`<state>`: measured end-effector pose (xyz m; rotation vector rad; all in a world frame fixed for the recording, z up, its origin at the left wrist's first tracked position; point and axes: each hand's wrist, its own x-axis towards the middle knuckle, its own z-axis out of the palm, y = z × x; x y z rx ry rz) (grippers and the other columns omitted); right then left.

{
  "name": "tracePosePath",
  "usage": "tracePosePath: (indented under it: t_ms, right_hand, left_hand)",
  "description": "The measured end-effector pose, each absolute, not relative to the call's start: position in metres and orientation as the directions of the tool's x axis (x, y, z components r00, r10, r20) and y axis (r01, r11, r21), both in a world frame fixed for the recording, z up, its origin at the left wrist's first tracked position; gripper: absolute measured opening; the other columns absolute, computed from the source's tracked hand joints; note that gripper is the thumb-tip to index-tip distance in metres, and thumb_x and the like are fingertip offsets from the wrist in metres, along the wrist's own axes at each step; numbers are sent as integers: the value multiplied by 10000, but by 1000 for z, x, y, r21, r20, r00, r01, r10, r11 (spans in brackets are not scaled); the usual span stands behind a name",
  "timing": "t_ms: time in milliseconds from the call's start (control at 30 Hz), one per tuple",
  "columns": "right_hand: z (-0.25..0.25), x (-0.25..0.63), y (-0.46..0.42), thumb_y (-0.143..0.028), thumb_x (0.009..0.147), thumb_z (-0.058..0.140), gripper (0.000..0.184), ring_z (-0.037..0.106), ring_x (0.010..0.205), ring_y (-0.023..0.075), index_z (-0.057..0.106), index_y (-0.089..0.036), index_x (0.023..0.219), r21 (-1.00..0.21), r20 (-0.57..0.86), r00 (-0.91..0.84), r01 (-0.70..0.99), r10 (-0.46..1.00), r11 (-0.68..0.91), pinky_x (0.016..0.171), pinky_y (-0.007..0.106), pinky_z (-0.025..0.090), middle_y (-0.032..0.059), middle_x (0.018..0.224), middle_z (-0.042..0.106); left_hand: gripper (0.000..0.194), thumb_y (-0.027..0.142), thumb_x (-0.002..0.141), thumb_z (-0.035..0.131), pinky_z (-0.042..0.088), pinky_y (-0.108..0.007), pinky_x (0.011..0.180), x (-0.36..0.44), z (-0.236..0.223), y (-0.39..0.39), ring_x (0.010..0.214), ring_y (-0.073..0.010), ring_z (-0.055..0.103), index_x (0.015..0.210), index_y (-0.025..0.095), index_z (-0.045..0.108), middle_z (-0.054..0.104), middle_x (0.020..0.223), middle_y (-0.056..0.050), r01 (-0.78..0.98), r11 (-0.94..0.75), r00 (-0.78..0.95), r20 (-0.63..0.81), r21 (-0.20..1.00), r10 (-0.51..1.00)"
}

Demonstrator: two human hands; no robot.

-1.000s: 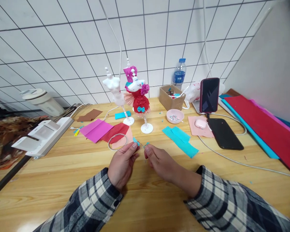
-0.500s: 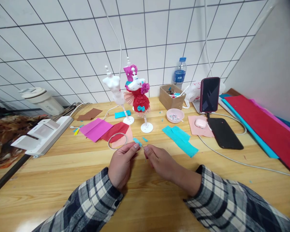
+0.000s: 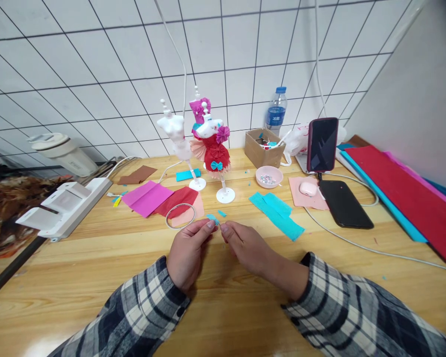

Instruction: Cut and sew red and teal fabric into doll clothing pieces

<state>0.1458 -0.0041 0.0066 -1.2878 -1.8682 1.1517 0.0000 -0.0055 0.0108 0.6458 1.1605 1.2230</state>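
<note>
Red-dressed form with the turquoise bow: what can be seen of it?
The red-dressed form is white and plastic-looking with a knobbed neck, upright on a stem and round base on the wooden table. Its ruffled, papery red dress has a peach hem, a turquoise bow low in front and a magenta flower at upper right. Neither the left hand nor the right hand touches it.

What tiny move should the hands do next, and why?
Maybe the left hand should tilt the small blue paper slightly toward the right hand, because the left hand pinches that paper and the right hand is closed just beside it. Anything the right hand holds is too small to tell.
</note>
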Motion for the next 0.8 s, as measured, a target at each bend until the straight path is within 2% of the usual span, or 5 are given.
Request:
tracePosePath:
  t_ms: [467, 800]
  right_hand:
    - [6, 147, -2, -430, 975, 250, 394, 480, 646, 138, 485, -204, 755, -854, -7, -363, 487, 932, 184, 591, 253, 304, 2, 697, 552]
    - [6, 151, -1, -451, 974, 228, 436, 454, 593, 124, 449, -201, 693, -900, -26, -389, 411, 921, 149, 561, 240, 296, -22, 604, 498]
  left_hand:
    - [230, 259, 581, 826, 450, -230, 706, 0, 10, -4, 714, -125, 626, 743, 145, 709, 721, 703, -26, -399, 313, -84, -374, 862, 923]
    - [215, 269, 589, 820, 430, -224, 676, -2, 9, -4, 716, -131, 634, 741, 162, 712, 727, 710, -17, -369, 292, -108, -353, 882, 929]
